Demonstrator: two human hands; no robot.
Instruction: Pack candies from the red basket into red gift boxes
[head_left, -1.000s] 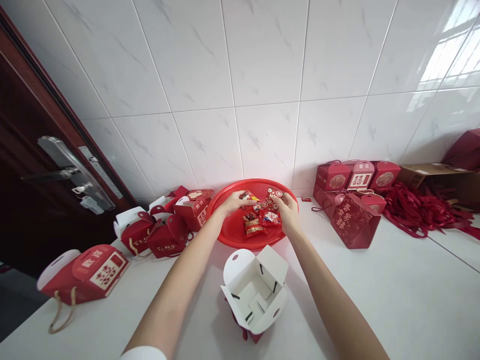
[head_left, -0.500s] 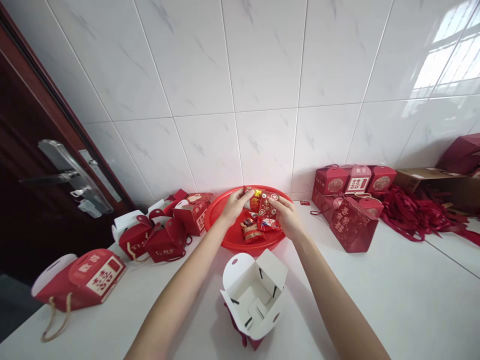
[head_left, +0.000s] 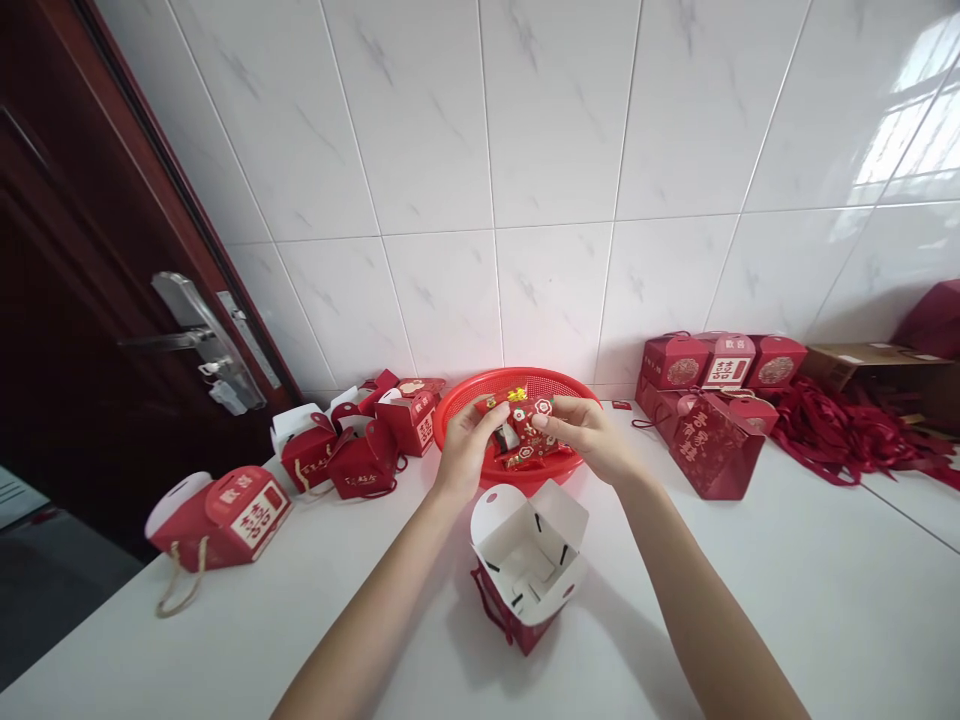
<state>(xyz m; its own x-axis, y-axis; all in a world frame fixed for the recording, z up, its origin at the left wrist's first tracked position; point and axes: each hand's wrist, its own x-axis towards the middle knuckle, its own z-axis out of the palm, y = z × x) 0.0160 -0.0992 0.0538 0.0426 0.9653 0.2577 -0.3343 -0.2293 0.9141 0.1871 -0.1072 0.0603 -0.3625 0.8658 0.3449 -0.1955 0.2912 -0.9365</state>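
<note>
Both my hands are raised over the front of a round red plastic basket, held close together. My left hand pinches small wrapped sweets, one of them showing a yellow patch. Between the fingers of my right hand is a red sweet packet printed with white flowers. The fingers and packets overlap, so how many each hand holds is unclear. Nearer to me, between my forearms, an open gift box stands with its white flaps spread and a dark red ribbon on its side.
Red gift boxes stand at the left, one with a rope handle near the table edge. More boxes are stacked at the right, beside a heap of red ribbon and a cardboard box. A tiled wall backs the table.
My hands have come towards me with the packets, from over the basket's back to its front, nearer the open box. The view has shifted slightly to the left.
</note>
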